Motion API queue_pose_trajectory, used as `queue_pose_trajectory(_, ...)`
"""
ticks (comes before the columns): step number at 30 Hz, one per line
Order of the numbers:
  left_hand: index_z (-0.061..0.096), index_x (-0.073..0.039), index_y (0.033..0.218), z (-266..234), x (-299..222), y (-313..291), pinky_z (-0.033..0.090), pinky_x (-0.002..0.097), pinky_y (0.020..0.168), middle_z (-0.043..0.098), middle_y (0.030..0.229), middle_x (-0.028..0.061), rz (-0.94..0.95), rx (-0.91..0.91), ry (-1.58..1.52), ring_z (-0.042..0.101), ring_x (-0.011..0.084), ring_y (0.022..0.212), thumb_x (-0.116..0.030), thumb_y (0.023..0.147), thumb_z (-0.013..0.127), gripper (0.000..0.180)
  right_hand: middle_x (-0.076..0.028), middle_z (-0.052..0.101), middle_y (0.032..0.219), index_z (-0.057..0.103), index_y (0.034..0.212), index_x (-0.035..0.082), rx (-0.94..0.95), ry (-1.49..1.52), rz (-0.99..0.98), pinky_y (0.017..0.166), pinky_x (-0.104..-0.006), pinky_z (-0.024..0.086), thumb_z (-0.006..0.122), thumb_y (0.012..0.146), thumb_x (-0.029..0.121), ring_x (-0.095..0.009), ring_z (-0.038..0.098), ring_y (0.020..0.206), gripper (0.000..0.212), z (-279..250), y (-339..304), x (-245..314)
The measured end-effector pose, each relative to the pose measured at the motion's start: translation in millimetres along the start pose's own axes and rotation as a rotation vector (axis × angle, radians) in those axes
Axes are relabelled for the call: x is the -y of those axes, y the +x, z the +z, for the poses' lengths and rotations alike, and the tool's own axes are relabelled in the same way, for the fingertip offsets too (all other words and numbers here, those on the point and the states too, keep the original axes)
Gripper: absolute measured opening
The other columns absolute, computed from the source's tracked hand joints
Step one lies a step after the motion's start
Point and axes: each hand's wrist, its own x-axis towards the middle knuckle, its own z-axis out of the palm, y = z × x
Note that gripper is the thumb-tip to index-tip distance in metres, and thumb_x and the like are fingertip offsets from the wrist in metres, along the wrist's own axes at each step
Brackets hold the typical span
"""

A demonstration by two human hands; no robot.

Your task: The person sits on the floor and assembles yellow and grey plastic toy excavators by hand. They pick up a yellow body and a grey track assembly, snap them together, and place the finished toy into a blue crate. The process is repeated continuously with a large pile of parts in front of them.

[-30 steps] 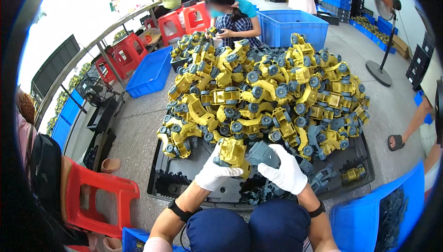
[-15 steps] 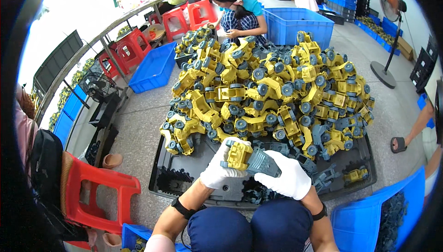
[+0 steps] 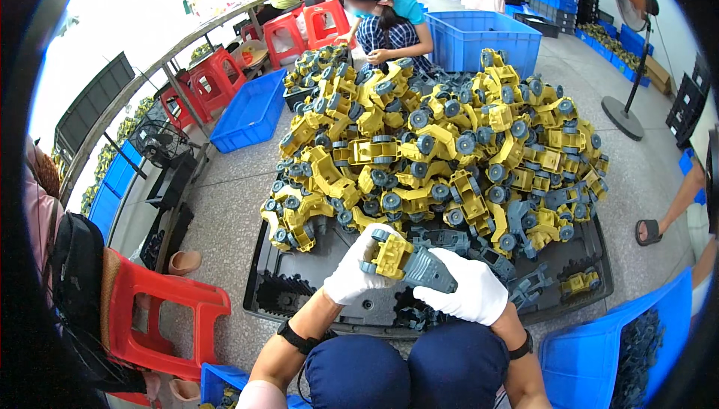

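Both my hands wear white gloves and meet above the near edge of a black tray (image 3: 258, 289). My left hand (image 3: 358, 270) is closed around the yellow body of a toy truck (image 3: 391, 258). My right hand (image 3: 472, 289) grips the grey plastic part (image 3: 429, 270) at the truck's other end; the two pieces touch, but I cannot tell whether they are fastened. Just beyond rises a big heap of yellow toy trucks (image 3: 374, 150) with grey wheels. Loose grey parts (image 3: 530, 285) and a small yellow piece (image 3: 580, 283) lie in the tray beside my right hand.
A blue crate (image 3: 614, 341) of grey parts stands at my right, a red stool (image 3: 165, 319) at my left. Across the heap a person (image 3: 393, 23) crouches before a large blue bin (image 3: 483, 38). An empty-looking blue tray (image 3: 251, 113) and a standing fan (image 3: 633, 42) flank the heap.
The truck and grey part have tilted slightly in my hands, the grey end now angled a little lower. Both hands keep their hold. The crouching person's head has shifted slightly.
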Motion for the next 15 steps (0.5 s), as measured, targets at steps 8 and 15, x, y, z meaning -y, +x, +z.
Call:
queue_pose_trajectory(8, 0.038, -0.013, 0.139, 16.3, 22.1, -6.2, 0.038, 0.0339, 0.107, 0.051, 0.133, 0.0033, -0.002, -0.001, -0.287, 0.048, 0.0172, 0.123, -0.015, 0.077, 0.069, 0.069, -0.025, 0.067, 0.078, 0.051, 0.128, 0.0, 0.037, 0.043, -0.024, 0.064, -0.0404, 0.057, 0.073, 0.08, 0.045, -0.038, 0.069, 0.072, 0.069, 2.0, -4.0, -1.9)
queue_pose_trajectory(15, 0.053, -0.012, 0.125, 37.0, -23.4, -16.0, 0.046, 0.0344, 0.097, 0.059, 0.123, 0.0039, -0.243, -0.159, -0.231, 0.057, 0.0179, 0.109, -0.046, 0.098, 0.05, 0.044, -0.026, 0.066, 0.079, 0.043, 0.133, -0.003, 0.128, 0.085, 0.028, 0.067, -0.0423, 0.055, 0.068, 0.083, 0.048, -0.041, 0.068, 0.074, 0.075, 1.0, -4.0, -1.3)
